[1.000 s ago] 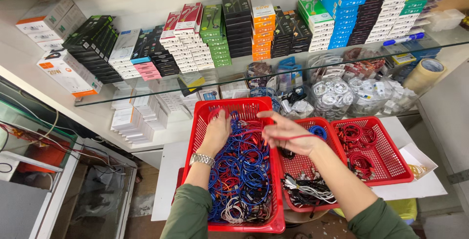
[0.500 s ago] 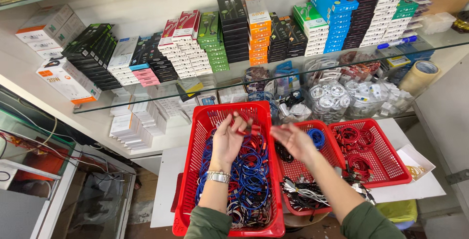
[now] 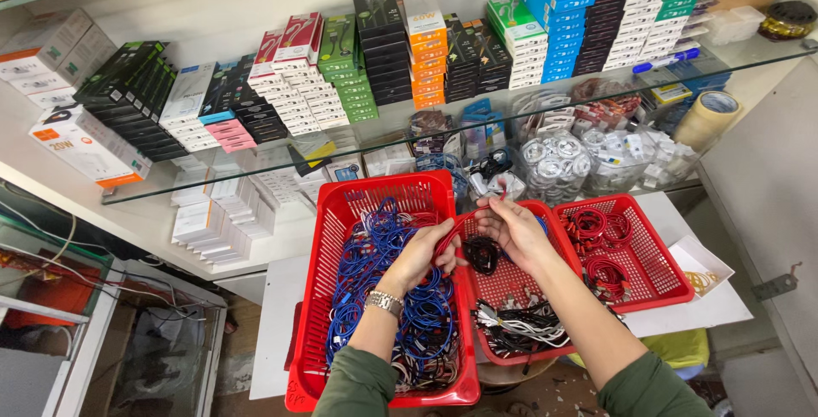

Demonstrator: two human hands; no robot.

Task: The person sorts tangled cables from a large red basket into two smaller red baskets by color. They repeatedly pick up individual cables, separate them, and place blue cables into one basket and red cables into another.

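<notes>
L hand (image 3: 423, 253) & R hand (image 3: 514, 228) both pinching one red cable (image 3: 460, 223), stretching it crosswise betw them, above middle red basket (image 3: 511, 285)

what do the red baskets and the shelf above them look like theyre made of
The red baskets look like moulded plastic: glossy, uniform colour, slotted mesh walls. The shelf looks like clear glass: the goods below show through it, and its edge is greenish. Both are judged by look only.
</notes>
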